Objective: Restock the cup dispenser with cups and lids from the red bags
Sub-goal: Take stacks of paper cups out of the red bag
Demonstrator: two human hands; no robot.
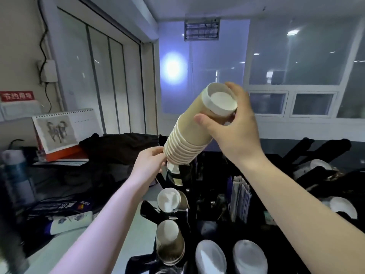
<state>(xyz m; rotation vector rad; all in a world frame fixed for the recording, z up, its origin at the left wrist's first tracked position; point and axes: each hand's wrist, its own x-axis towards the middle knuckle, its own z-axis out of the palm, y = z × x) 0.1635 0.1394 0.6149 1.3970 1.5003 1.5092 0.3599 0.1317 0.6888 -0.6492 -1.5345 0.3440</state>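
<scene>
A stack of tan paper cups [194, 128] is tilted, white bottom up and to the right, rims pointing down toward the top slot of the black cup dispenser [189, 196]. My right hand [231, 123] grips the stack near its upper end. At the lower rims, my left hand [150, 161] pinches the stack's edge with its fingertips, just above a cup sitting in the dispenser's top slot [173, 172]. Two lower slots hold cups [169, 199] and more cups [169, 242]. White lids [210, 256] stand in the front slots. No red bag is visible.
A desk calendar [63, 129] and dark cloth [118, 147] lie at the back left. A blue-capped bottle [15, 175] stands at far left. Packets [240, 196] sit in the organiser; more white lids [342, 206] rest in black racks at right.
</scene>
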